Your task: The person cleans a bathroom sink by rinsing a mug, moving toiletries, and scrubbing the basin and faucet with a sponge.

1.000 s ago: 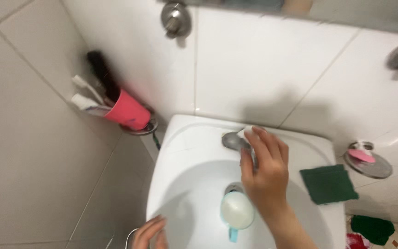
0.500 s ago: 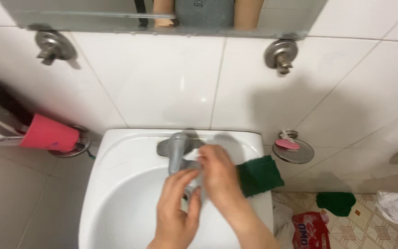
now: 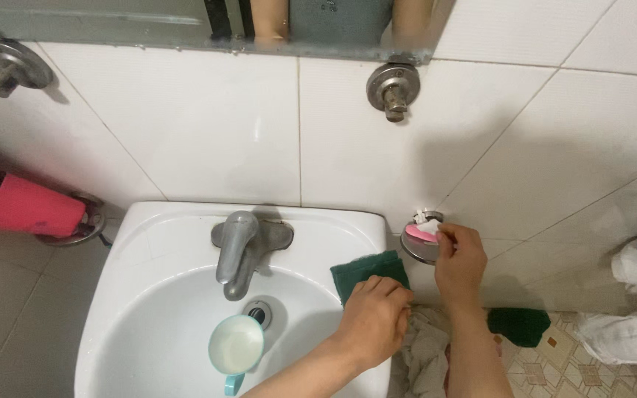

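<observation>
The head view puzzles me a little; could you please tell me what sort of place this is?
Most likely a home bathroom: a white ceramic washbasin with a grey metal tap, white wall tiles, and a round metal wall soap dish.

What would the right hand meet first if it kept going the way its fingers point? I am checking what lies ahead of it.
The right hand points up-left at the round metal soap dish; it would likely meet the pink soap there first.

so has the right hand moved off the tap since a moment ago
Yes. The right hand has left the tap and gone right, past the sink rim, to the wall soap dish, fingers at the pink soap.
</observation>
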